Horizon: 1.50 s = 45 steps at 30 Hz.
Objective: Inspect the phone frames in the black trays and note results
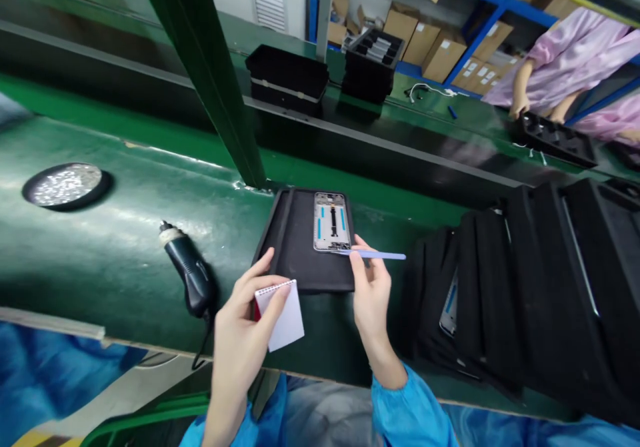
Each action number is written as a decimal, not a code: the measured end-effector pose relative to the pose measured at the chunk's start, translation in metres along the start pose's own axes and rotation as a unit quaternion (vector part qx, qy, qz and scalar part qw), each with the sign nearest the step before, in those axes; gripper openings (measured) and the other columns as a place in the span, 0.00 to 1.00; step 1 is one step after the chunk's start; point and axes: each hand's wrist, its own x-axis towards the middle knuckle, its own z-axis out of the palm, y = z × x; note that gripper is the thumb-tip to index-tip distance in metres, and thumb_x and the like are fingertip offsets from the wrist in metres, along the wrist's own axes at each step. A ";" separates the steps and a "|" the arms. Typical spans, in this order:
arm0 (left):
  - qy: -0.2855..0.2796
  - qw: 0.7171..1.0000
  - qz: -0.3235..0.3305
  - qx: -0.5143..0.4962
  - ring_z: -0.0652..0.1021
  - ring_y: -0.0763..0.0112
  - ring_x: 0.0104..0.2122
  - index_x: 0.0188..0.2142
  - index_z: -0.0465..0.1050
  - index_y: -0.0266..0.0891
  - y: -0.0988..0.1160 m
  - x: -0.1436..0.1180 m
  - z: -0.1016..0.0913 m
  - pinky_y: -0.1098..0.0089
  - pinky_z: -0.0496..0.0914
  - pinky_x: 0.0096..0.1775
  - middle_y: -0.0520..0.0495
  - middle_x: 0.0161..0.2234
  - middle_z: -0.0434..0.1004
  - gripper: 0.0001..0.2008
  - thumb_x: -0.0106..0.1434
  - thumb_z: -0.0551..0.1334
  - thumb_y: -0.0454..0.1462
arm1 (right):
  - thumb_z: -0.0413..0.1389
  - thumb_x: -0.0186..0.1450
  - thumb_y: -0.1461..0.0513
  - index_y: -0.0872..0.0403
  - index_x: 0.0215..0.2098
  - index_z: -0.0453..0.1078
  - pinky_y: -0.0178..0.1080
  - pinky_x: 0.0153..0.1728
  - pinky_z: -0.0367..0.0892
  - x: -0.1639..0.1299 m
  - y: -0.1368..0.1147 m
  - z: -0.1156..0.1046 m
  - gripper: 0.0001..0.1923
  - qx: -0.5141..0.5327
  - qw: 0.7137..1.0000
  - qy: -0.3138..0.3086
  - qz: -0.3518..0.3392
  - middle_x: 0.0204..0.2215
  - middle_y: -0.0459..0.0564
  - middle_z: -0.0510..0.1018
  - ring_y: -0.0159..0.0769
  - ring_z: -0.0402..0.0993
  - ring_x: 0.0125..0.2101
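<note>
My left hand [250,320] pinches a small spiral notepad [287,320] with white pages between thumb and fingers. My right hand [371,284] grips a thin pale-blue stick-like tool [383,255], its narrow end at the lower edge of a phone frame [325,224]. The silvery frame has blue strips and a dark cable down its middle. It lies on the right part of a black foam tray [300,254]. Whether the tool's tip touches the frame I cannot tell.
An electric screwdriver [187,270] and a round dish of small shiny parts [67,186] lie at left. Stacked black trays [540,294] stand at right. A green post [210,67] rises behind the tray. Across the bench, a co-worker in pink [570,60] handles another black tray.
</note>
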 end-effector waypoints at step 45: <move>-0.053 0.990 -0.027 -0.125 0.78 0.74 0.22 0.25 0.85 0.41 0.036 -0.030 0.014 0.79 0.68 0.24 0.53 0.23 0.82 0.07 0.60 0.73 0.36 | 0.66 0.75 0.70 0.46 0.54 0.82 0.41 0.35 0.91 -0.053 -0.047 -0.046 0.15 0.035 0.960 -0.198 -0.192 0.43 0.50 0.93 0.46 0.94 0.45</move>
